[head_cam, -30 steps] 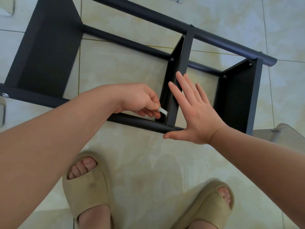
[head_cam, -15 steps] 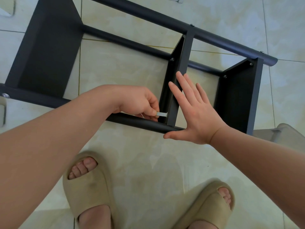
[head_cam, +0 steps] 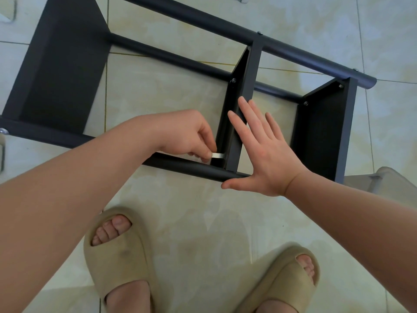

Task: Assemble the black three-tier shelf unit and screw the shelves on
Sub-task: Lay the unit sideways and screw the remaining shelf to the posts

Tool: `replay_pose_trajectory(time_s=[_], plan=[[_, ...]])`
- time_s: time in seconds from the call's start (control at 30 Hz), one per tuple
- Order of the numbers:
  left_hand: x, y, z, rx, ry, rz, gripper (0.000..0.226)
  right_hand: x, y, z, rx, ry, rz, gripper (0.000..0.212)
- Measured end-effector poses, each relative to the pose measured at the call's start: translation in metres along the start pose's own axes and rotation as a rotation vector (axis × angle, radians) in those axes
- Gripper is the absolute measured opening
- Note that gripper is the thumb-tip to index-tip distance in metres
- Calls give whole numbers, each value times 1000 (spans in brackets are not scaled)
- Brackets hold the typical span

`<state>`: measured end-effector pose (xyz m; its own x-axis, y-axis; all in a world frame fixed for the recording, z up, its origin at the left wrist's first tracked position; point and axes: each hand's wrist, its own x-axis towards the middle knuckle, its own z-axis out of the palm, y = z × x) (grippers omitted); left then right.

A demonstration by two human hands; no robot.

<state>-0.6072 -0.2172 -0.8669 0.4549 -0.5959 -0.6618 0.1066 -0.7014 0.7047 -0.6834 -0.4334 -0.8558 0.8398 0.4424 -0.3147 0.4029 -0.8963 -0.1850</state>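
Clearly the weak spot is the near corner of the middle panel. The black metal three-tier shelf unit point(head_cam: 144, 48) lies on its side on the pale glossy tiled floor point(head_cam: 180, 211). The left hand point(head_cam: 187, 136) pinches a small flat silver key point(head_cam: 217, 155) between thumb and fingertips. The key's tip is tucked into the corner where the near black round tube point(head_cam: 180, 166) meets the narrow middle shelf panel point(head_cam: 255, 71).

The screw there is hidden, so I cannot tell whether the key is seated. Held by so short a pinch, it could slip off the head or round it if turned at a tilt, and the cramped corner leaves little swing. The right hand point(head_cam: 266, 159), fingers straight and spread, presses flat against that panel's edge, thumb by the tube. If it eases off, the panel may shift and the screw bind crooked.

Around this, the wide black end panel point(head_cam: 61, 71) stands at the left. A beige foam sandal point(head_cam: 117, 256) sits near the tube, and a dark screw head point(head_cam: 233, 80) shows at the middle panel's far corner. The second beige sandal point(head_cam: 286, 281) is further right, then the right-hand black panel point(head_cam: 320, 132). A grey plastic object point(head_cam: 383, 179) lies just beside that panel's end. The left forearm crosses the tube, crowding the key.
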Motion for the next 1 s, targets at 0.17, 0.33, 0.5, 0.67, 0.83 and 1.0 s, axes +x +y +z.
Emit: replay_pose_trajectory(time_s=[0.17,0.33,0.5,0.67,0.83,1.0], plan=[[6,9,6,-76,132,37,19,0,0,0,5,-1,-1,128],[9,13,17,-510,27,-128,8,0,0,0,4,1,-2,128],[12,12,22,-563,150,-174,9,0,0,0,11,-1,2,129],[13,15,22,-656,234,-162,10,0,0,0,11,5,-1,128],[12,14,23,-708,208,-141,8,0,0,0,16,12,-5,128],[13,11,22,-644,171,-158,9,0,0,1,7,10,-4,128]])
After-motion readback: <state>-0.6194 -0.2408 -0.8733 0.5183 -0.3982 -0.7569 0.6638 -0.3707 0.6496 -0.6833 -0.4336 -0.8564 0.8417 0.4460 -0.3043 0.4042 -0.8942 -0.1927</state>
